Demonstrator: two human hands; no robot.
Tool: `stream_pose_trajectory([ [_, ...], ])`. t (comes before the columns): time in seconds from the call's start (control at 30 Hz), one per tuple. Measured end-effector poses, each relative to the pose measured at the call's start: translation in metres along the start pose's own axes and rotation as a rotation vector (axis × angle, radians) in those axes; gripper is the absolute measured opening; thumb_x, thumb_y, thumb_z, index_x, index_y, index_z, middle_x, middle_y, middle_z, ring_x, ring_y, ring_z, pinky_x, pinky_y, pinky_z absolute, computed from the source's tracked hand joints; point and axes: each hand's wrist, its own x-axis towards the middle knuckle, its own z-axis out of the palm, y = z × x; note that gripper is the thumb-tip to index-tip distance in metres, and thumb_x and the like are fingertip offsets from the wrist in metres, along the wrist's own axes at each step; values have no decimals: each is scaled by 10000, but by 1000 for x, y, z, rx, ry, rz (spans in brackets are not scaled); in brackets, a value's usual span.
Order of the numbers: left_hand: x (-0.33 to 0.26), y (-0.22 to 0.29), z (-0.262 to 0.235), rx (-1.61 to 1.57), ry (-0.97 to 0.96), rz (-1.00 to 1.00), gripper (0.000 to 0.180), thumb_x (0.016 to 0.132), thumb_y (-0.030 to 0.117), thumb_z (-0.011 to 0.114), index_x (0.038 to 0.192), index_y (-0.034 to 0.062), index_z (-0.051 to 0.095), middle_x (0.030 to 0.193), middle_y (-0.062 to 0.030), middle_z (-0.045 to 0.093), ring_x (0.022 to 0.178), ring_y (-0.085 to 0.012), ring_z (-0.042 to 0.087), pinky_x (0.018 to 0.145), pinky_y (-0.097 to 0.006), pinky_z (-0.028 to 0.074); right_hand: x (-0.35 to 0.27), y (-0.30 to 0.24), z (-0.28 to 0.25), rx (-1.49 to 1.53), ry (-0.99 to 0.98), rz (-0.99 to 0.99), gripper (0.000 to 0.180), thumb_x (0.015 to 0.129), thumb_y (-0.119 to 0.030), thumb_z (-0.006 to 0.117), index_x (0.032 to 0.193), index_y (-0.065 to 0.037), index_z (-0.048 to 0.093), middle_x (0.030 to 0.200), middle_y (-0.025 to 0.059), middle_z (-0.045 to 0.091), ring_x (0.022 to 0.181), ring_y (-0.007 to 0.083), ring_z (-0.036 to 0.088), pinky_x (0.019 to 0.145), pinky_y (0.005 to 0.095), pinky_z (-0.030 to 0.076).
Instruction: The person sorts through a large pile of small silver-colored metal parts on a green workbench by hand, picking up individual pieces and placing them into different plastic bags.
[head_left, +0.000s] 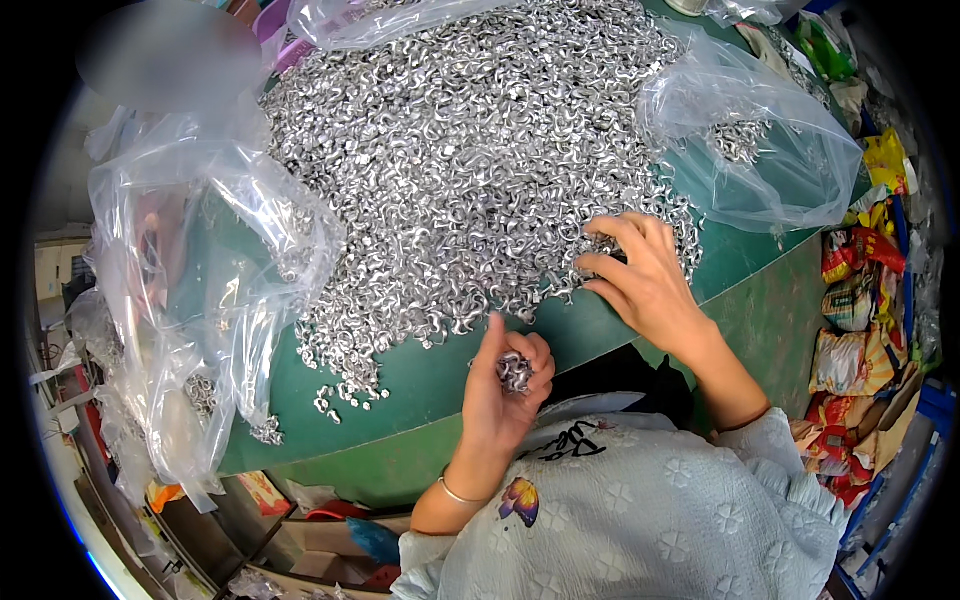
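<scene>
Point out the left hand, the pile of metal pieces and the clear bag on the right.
Left hand (490, 402): head view, on the palm.
Pile of metal pieces (465, 170): head view, middle of the heap.
Clear bag (797, 125): head view, on its plastic wall.

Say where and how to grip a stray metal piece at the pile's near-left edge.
Pinch the metal piece by opposite sides, probably from above and the near side: it's small and lies low, with green table in front and the pile behind.
</scene>
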Motion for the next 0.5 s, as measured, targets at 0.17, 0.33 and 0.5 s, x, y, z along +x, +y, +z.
stream_pose_trajectory([
  [0.17, 4, 1, 8, 116, 180, 20, 273, 959, 270, 424, 932, 25, 541, 703, -30, 438, 545, -94, 385, 361, -177, 291, -6, 13, -7, 2, 14, 7, 162, 700, -72, 668, 848, -66, 603, 1103, 59, 512, 1040, 285, 450, 876, 398, 351],
  [0.33, 5, 2, 11, 218, 95, -16, 238, 950, 210, 441, 1023, 12, 548, 704, -24, 437, 545, -86, 386, 352, -169, 284, -17, 25, -19, 96, 81, 81, 161, 691, -49, 677, 831, -46, 600, 1068, 75, 538, 1011, 282, 471, 868, 393, 362],
  [0.5, 15, -3, 21, 145, 126, -52, 236, 948, 215, 442, 970, 8, 553, 714, -28, 440, 553, -91, 392, 380, -169, 328, -10, 45, -21, 201, 234, 278, 226, 714, -97, 696, 904, -27, 596, 958, 78, 573, 933, 268, 497, 818, 361, 369],
])
